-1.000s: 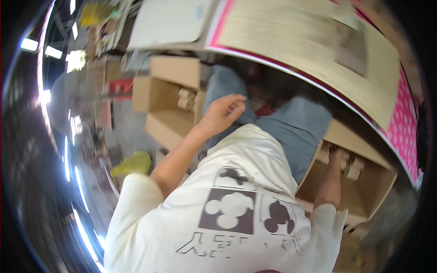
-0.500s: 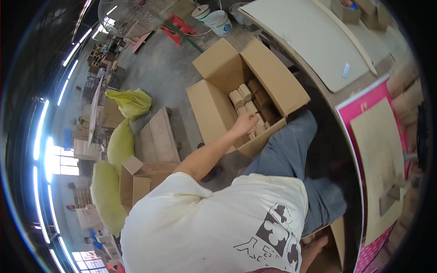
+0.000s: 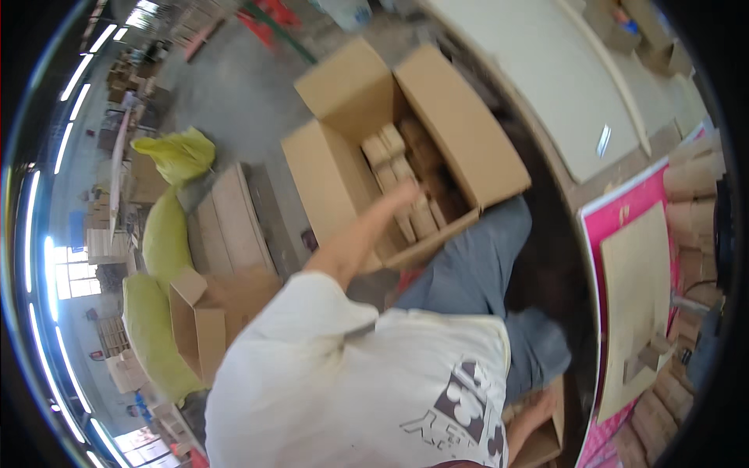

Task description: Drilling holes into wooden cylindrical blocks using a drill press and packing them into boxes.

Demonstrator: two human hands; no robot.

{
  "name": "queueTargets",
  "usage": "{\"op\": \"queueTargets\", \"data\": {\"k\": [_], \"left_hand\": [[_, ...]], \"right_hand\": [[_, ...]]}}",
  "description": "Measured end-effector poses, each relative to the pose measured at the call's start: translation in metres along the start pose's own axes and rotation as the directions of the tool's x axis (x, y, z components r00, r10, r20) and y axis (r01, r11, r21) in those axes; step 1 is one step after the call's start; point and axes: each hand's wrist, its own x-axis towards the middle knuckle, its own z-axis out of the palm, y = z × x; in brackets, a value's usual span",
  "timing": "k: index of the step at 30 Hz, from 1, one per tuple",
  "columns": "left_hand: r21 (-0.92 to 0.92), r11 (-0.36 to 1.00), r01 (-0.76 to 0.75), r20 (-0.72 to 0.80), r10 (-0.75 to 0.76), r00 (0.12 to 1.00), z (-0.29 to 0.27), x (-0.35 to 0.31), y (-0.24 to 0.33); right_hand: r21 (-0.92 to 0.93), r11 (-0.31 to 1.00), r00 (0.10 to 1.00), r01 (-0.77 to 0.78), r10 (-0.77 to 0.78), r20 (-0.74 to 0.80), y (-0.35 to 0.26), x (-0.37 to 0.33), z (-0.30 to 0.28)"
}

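My left hand (image 3: 402,193) reaches down into an open cardboard box (image 3: 355,86), over rows of pale wood-coloured blocks (image 3: 384,146). Motion smears its fingers, so I cannot see whether they grip a block. Darker brown pieces (image 3: 425,148) lie along the box's right side. My right hand (image 3: 544,404) is low at the right, inside a second cardboard box (image 3: 550,443) beside my leg. Its fingers are mostly hidden, and what they touch does not show.
A worktable with a pale board (image 3: 538,86) runs along the right. Nearer stands a pink-covered surface with a tan panel (image 3: 636,304). At left are yellow-green sacks (image 3: 160,327), another open carton (image 3: 207,327) and a low wooden platform (image 3: 234,222).
My view has turned, so the boxes and sacks sit farther left in the picture. The left hand remains over the blocks but is now blurred; the right hand stays in the lower box.
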Motion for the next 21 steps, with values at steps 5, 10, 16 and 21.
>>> {"op": "queueTargets", "data": {"k": [5,10,16,21], "left_hand": [[-0.139,0.984,0.113,-0.09,-0.126,0.988,0.006,0.029,-0.029],[-0.363,0.903,0.231,-0.08,-0.277,0.957,-0.011,0.029,-0.026],[-0.285,0.878,0.384,-0.326,-0.466,0.823,-0.032,0.059,-0.021],[-0.443,0.768,0.462,-0.279,-0.608,0.743,-0.038,0.142,-0.102]], "right_hand": [[-0.221,0.958,0.962,0.18,-0.125,0.241,0.004,-0.011,0.048],[-0.374,0.823,0.86,0.428,-0.243,0.449,-0.007,-0.015,0.068],[-0.337,0.938,0.959,0.086,0.014,0.284,-0.026,-0.011,0.077],[-0.38,0.925,0.97,0.003,0.089,0.225,-0.034,-0.011,0.085]]}}
